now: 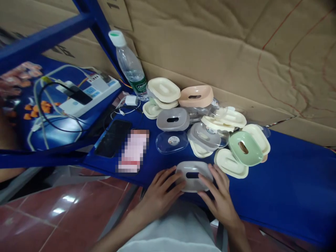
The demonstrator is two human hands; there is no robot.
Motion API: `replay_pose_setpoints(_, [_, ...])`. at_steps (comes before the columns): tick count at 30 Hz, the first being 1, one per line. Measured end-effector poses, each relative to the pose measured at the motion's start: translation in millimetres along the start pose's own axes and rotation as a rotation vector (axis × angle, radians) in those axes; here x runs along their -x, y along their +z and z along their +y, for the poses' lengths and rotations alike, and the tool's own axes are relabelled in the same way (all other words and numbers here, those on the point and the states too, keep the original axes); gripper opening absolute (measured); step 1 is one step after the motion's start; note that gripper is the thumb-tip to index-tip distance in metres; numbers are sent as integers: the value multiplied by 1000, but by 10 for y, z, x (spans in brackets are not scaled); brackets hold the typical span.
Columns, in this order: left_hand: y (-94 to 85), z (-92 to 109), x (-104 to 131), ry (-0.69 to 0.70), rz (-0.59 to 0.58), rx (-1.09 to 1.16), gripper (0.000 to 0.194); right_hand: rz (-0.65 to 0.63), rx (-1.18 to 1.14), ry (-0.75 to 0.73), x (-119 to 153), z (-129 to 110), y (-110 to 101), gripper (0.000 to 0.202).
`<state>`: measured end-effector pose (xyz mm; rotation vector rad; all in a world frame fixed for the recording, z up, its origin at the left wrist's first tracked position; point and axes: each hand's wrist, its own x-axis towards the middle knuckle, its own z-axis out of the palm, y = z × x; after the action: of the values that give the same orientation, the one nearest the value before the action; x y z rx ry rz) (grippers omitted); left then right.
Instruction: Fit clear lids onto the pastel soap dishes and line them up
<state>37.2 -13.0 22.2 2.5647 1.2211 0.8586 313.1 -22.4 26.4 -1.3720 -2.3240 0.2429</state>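
A grey oval dish with a slot (193, 167) lies at the front edge of the blue table, between my two hands. My left hand (164, 187) rests its fingers on the dish's left side, and my right hand (217, 185) touches its right side, some fingertips near the slot. Both hold it from the sides. Just behind are a clear lid with a round label (168, 142), another grey slotted dish (168, 115), a grey dish under a clear lid (203, 134), a green slotted dish (250, 154) and a cream piece (232, 164).
A peach dish (196, 91) and cream pieces (164, 87) stand at the back beside a water bottle (131, 66). Two phones, one dark (112, 138) and one lit (133, 150), lie left. Further left are a power strip (90, 98), cables and orange pieces (39, 108).
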Motion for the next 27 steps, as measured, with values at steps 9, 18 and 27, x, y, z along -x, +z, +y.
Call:
replay_pose_setpoints(9, [-195,-315,-224,25,-50,-3,36,-20,-19,32,-44,-83,128,39])
replay_pose_setpoints(18, [-147,-575,-605,-235,-35,-154,46,1,-24,34,-65,-135,101,38])
replay_pose_setpoints(27, [-524,-862,-952,-268,114,-222,37,75,-43,-25,-129,-234,13,37])
